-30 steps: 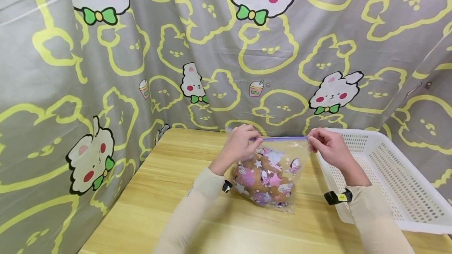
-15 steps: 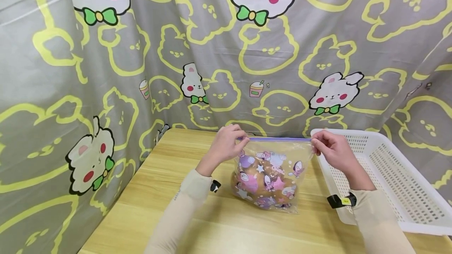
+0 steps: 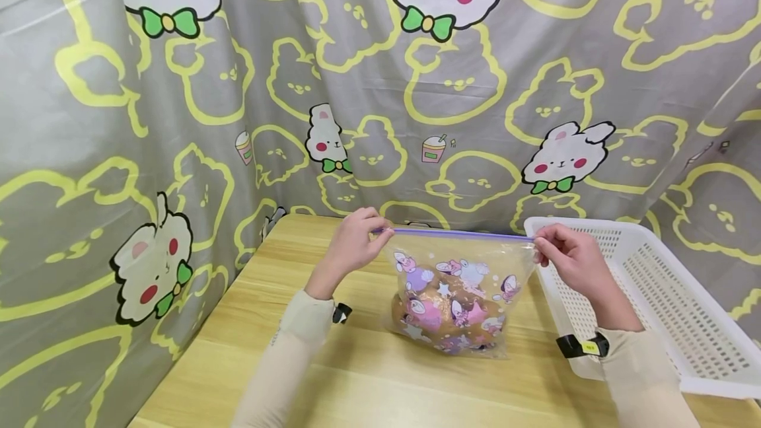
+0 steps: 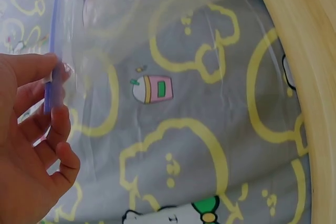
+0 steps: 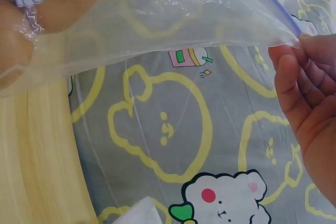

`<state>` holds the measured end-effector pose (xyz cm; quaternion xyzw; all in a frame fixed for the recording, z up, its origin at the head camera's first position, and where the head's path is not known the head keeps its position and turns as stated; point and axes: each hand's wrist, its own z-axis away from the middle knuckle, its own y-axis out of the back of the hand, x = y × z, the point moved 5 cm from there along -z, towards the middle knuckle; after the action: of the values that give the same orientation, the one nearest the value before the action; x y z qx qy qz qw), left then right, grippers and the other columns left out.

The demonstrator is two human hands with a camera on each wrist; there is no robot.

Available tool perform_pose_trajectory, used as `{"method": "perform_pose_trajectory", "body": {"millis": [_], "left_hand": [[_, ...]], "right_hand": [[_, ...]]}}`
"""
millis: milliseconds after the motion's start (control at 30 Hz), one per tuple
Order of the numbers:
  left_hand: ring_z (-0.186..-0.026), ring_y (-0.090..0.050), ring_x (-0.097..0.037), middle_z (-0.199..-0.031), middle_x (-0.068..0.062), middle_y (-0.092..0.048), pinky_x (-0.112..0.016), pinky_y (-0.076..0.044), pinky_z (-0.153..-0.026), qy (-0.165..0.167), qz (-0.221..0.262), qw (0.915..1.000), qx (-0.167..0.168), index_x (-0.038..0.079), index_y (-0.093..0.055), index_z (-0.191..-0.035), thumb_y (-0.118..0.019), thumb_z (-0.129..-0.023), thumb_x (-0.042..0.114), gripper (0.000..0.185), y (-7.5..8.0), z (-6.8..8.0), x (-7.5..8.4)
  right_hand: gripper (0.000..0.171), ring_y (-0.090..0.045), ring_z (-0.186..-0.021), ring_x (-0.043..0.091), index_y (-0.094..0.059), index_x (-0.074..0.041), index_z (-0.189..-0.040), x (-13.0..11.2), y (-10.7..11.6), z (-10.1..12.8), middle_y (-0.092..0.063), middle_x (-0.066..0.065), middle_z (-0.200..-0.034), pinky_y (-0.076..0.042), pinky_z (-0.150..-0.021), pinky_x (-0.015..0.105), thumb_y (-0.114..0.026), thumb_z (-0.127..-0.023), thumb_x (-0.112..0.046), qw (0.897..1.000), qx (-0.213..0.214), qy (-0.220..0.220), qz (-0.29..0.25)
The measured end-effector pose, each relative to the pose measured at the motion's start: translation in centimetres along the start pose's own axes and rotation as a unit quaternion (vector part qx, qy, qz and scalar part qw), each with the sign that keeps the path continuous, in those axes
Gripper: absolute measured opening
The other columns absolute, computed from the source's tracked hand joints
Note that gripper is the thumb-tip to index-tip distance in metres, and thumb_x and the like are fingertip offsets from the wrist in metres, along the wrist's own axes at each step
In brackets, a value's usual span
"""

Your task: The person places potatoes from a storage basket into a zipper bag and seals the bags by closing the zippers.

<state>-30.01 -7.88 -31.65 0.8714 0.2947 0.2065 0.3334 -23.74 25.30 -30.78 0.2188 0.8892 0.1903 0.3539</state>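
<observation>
A clear zip bag (image 3: 458,296) printed with pink and purple cartoon figures and stars stands on the table. Several round brown things, perhaps bread rolls, fill its lower part; the print partly hides them. Along the top runs a purple zip strip (image 3: 458,234), stretched nearly straight. My left hand (image 3: 355,240) pinches the strip at its left end between thumb and fingers. At the opposite top corner, my right hand (image 3: 567,253) pinches the bag's edge. The right wrist view shows that corner between thumb and forefinger of the hand (image 5: 310,87).
A white perforated plastic basket (image 3: 660,249) stands on the right of the wooden table (image 3: 261,322), close to my right forearm. Behind and to the left hangs a grey curtain (image 3: 368,98) with rabbit drawings.
My left hand has slid leftward along the zip strip to its left end, uncovering more of it. The right hand, still pinching the corner, has shifted slightly right and down.
</observation>
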Motion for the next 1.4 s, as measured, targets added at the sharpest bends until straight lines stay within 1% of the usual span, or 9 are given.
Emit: {"method": "perform_pose_trajectory", "body": {"millis": [367, 567, 700, 800, 900, 1100, 1167, 1300, 1400], "left_hand": [[-0.065, -0.055, -0.009, -0.074, 0.004, -0.061, -0.022, -0.047, -0.057, 0.019, 0.04, 0.9988, 0.022, 0.011, -0.068, -0.082, -0.062, -0.09, 0.015, 0.011, 1.9, 0.7, -0.2], [-0.059, -0.05, -0.009, -0.07, 0.004, -0.058, -0.025, -0.045, -0.054, 0.092, 0.084, 0.9922, 0.007, 0.011, -0.067, -0.083, -0.058, -0.092, 0.017, 0.014, 1.6, 0.0, -1.7], [-0.062, -0.051, -0.013, -0.07, 0.002, -0.058, -0.027, -0.044, -0.057, 0.176, 0.126, 0.9763, 0.003, 0.012, -0.066, -0.084, -0.059, -0.092, 0.019, 0.013, -0.5, -0.5, -3.9], [-0.065, -0.052, -0.015, -0.073, 0.0, -0.06, -0.027, -0.044, -0.058, 0.247, 0.172, 0.9536, 0.01, 0.011, -0.067, -0.088, -0.061, -0.09, 0.021, 0.013, -2.2, -0.5, -5.4], [-0.069, -0.053, -0.015, -0.079, -0.003, -0.061, -0.027, -0.046, -0.06, 0.313, 0.231, 0.9212, 0.021, 0.007, -0.068, -0.094, -0.064, -0.089, 0.022, 0.016, -3.7, -0.3, -6.7], [-0.093, -0.06, -0.029, -0.101, -0.016, -0.063, -0.038, -0.052, -0.083, 0.425, 0.369, 0.8263, 0.001, -0.004, -0.058, -0.107, -0.061, -0.092, 0.015, 0.024, -6.9, 0.8, -8.4], [-0.105, -0.057, -0.033, -0.113, -0.02, -0.059, -0.042, -0.05, -0.089, 0.448, 0.396, 0.8018, -0.016, -0.005, -0.052, -0.116, -0.058, -0.093, 0.015, 0.032, -7.8, 1.1, -8.5], [-0.114, -0.054, -0.037, -0.125, -0.024, -0.051, -0.044, -0.047, -0.092, 0.477, 0.424, 0.7687, -0.047, -0.004, -0.034, -0.133, -0.056, -0.093, 0.017, 0.05, -9.4, 1.8, -8.5], [-0.114, -0.054, -0.035, -0.13, -0.026, -0.047, -0.044, -0.048, -0.092, 0.492, 0.426, 0.757, -0.062, -0.006, -0.025, -0.139, -0.057, -0.093, 0.018, 0.061, -10.4, 2.1, -8.6]], "right_hand": [[0.017, -0.052, -0.05, 0.012, -0.059, 0.007, -0.084, 2.4, -0.8, 0.9, -0.056, 0.006, -0.061, -0.042, -0.044, 0.018, -0.054, -0.082, 0.023, 0.996, -0.003, 0.021, -0.092], [0.006, -0.056, -0.054, 0.015, -0.058, 0.009, -0.091, 3.0, -2.2, 0.3, -0.056, 0.011, -0.065, -0.049, -0.05, 0.022, -0.052, -0.092, 0.008, 0.99, -0.023, -0.077, -0.114], [0.017, -0.058, -0.059, 0.014, -0.057, 0.007, -0.096, 5.1, -3.4, -0.1, -0.058, 0.012, -0.07, -0.051, -0.053, 0.023, -0.052, -0.097, -0.009, 0.984, -0.024, -0.133, -0.112], [0.024, -0.057, -0.063, 0.013, -0.057, 0.007, -0.099, 6.0, -4.0, -0.6, -0.058, 0.012, -0.073, -0.051, -0.056, 0.021, -0.052, -0.098, -0.016, 0.982, -0.013, -0.162, -0.1], [0.028, -0.057, -0.069, 0.009, -0.055, 0.008, -0.105, 6.8, -4.6, -1.2, -0.057, 0.012, -0.081, -0.053, -0.062, 0.021, -0.051, -0.099, -0.019, 0.976, -0.018, -0.191, -0.099], [0.042, -0.055, -0.079, 0.003, -0.041, 0.013, -0.127, 7.7, -6.0, -2.0, -0.05, 0.017, -0.099, -0.054, -0.071, 0.021, -0.055, -0.095, -0.009, 0.963, -0.048, -0.24, -0.111], [0.051, -0.054, -0.082, 0.003, -0.034, 0.013, -0.133, 7.9, -6.6, -2.2, -0.049, 0.02, -0.104, -0.054, -0.072, 0.022, -0.058, -0.092, -0.005, 0.961, -0.053, -0.247, -0.112], [0.067, -0.054, -0.091, 0.013, -0.023, 0.011, -0.142, 8.6, -7.7, -2.6, -0.046, 0.024, -0.112, -0.054, -0.075, 0.025, -0.061, -0.088, 0.0, 0.954, -0.059, -0.267, -0.123], [0.077, -0.052, -0.103, 0.029, -0.012, 0.008, -0.146, 9.5, -8.7, -2.5, -0.042, 0.027, -0.118, -0.052, -0.082, 0.032, -0.062, -0.088, -0.003, 0.946, -0.078, -0.291, -0.122]]}}
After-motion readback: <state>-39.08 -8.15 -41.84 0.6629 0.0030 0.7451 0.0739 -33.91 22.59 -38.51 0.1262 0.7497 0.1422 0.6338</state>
